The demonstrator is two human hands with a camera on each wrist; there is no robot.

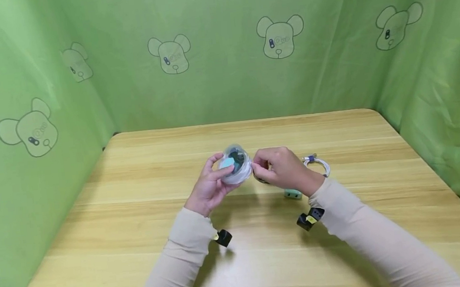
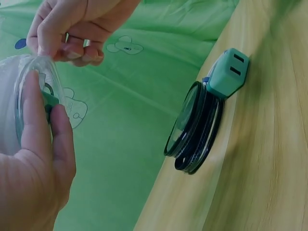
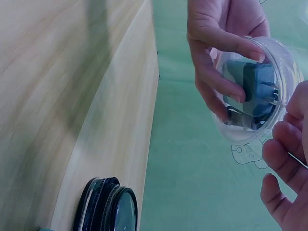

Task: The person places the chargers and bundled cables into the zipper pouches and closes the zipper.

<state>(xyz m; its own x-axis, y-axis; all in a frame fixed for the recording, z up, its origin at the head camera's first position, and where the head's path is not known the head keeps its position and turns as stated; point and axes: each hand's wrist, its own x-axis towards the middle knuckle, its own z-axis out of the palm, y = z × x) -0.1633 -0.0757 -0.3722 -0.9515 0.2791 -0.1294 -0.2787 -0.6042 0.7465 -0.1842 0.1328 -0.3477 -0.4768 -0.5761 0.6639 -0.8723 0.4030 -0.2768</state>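
Note:
Fingers and thumb of my left hand (image 1: 209, 185) hold a clear round plastic container (image 1: 243, 176) above the table, tilted on its side. Inside are a teal charger block (image 3: 235, 72) and a dark plug (image 3: 262, 86) with metal prongs, and my left fingers lie across them in the right wrist view. With thumb and forefinger, my right hand (image 1: 280, 166) pinches the container's edge. The pinched piece is too small to make out. Below the hands, a black round case (image 2: 192, 130) with a clear face stands beside a mint charger block (image 2: 230, 72) with two slots.
A coiled white cable (image 1: 324, 164) with a dark blue tie lies on the wooden table (image 1: 140, 171), right of my right hand. Green curtains (image 1: 229, 92) with bear-head drawings surround the table at the back and sides.

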